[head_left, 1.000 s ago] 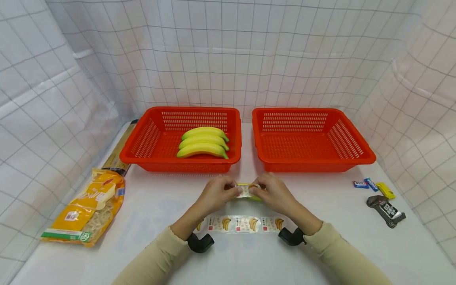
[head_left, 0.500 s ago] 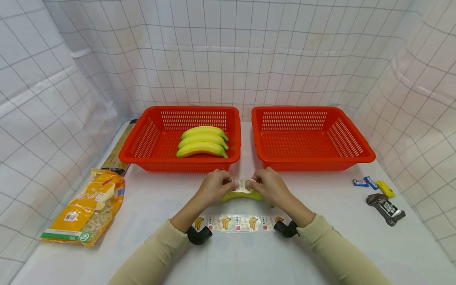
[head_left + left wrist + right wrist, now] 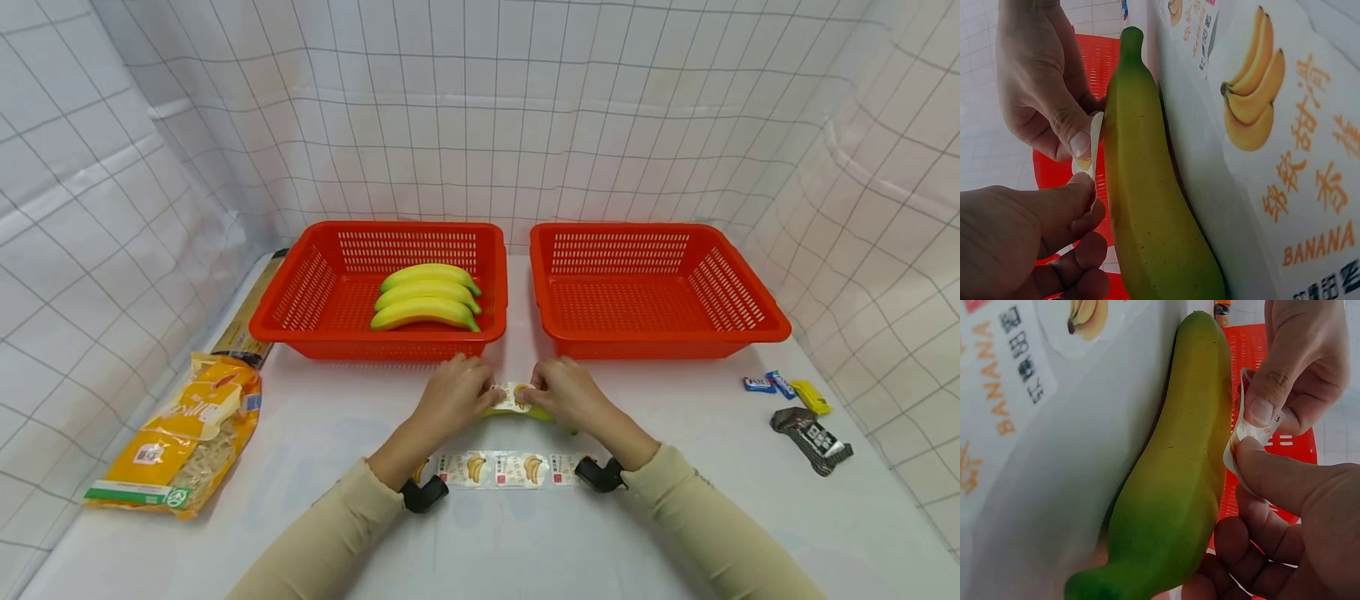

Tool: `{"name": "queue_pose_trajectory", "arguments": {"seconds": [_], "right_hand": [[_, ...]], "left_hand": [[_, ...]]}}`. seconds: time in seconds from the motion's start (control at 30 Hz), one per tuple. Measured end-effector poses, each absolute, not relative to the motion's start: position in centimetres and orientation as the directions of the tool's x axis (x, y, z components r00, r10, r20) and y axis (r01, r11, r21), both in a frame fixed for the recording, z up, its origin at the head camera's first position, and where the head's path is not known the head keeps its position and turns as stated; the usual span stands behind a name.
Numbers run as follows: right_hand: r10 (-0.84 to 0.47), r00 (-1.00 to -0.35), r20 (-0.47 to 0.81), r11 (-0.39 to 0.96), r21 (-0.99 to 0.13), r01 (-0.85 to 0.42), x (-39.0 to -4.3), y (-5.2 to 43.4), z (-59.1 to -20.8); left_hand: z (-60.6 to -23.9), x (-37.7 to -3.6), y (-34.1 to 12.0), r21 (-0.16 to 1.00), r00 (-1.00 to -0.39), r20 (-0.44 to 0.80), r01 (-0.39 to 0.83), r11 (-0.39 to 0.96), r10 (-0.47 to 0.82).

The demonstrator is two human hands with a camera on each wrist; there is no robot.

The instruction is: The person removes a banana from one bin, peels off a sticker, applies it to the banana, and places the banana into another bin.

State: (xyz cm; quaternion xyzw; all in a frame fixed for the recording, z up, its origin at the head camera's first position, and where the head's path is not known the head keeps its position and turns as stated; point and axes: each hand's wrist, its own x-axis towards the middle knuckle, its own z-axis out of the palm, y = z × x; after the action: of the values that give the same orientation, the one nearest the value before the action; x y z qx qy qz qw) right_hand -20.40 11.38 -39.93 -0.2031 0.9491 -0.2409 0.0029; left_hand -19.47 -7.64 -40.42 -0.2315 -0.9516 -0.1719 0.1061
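A yellow-green banana (image 3: 539, 412) lies on the white table between the hands, partly hidden by them. Above and against its far side is a white label (image 3: 514, 395) with a banana print. My left hand (image 3: 452, 395) pinches the label's left end between thumb and fingers. At the other end, my right hand (image 3: 573, 395) pinches it the same way. In the left wrist view the label (image 3: 1095, 147) stands edge-on beside the banana (image 3: 1141, 162). The right wrist view shows the label (image 3: 1239, 437) bent between both thumbs. Whether it sticks to the peel I cannot tell.
A strip of banana labels (image 3: 495, 470) lies nearer me. Behind stand two red baskets, the left one (image 3: 300, 335) with three bananas (image 3: 427, 298), the right one (image 3: 667, 338) bare. A yellow bag (image 3: 187, 433) lies left. Small wrapped candies (image 3: 810, 397) and a dark packet (image 3: 812, 440) lie right.
Both hands first shifted slightly away from me with the label, uncovering more of the banana. Since then they have come slightly back, and the label covers more of the banana again.
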Motion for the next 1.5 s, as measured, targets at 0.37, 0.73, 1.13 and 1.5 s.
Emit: {"name": "queue_pose_trajectory", "arguments": {"seconds": [0.37,0.73,1.13,1.5], "right_hand": [[-0.383,-0.922,0.051,0.828,-0.423,-0.367,-20.8,11.1,-39.5],[-0.365,-0.930,0.035,0.839,-0.421,-0.345,-20.9,11.0,-40.0],[-0.548,-0.730,0.409,0.705,-0.245,-0.666,-19.8,12.2,-42.1],[-0.489,-0.773,0.405,0.771,-0.214,-0.600,-19.5,11.5,-42.4]], "left_hand": [[-40.6,-19.4,-7.5,0.294,-0.876,0.283,0.468,0.834,0.392],[-40.9,-19.7,-7.0,0.276,-0.891,0.261,0.437,0.856,0.371],[-41.7,-18.5,-7.8,0.445,-0.907,0.281,0.414,0.794,0.314],[-42.0,-18.3,-7.7,0.447,-0.907,0.287,0.411,0.795,0.308]]}}
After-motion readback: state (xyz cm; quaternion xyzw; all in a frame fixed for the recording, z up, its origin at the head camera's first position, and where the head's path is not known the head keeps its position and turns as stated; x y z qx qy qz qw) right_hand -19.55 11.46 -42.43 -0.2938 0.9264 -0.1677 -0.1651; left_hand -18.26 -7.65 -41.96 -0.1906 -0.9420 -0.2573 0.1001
